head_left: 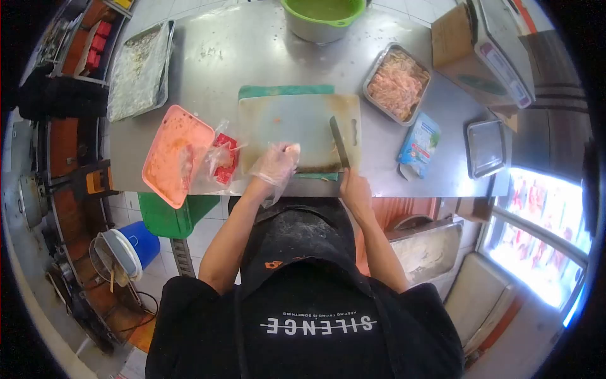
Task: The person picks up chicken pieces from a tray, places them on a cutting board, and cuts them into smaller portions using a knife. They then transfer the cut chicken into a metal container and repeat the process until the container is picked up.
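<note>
My left hand (276,163) wears a clear plastic glove and rests on the near left part of a worn cutting board (297,123), fingers loosely spread, holding nothing I can make out. My right hand (353,187) grips the handle of a knife (339,141) whose dark blade lies across the board's right side, pointing away from me. A plastic bag with red meat pieces (224,158) lies just left of the gloved hand. Beside it sits a pink tray (175,153).
On the steel table (252,50) stand a green-rimmed bowl (323,19), a metal tray of shredded meat (396,83), a flat foil-covered tray (137,71), a blue packet (419,143), a small metal lid (485,147) and a cardboard box (480,47). A blue bucket (136,247) is on the floor at left.
</note>
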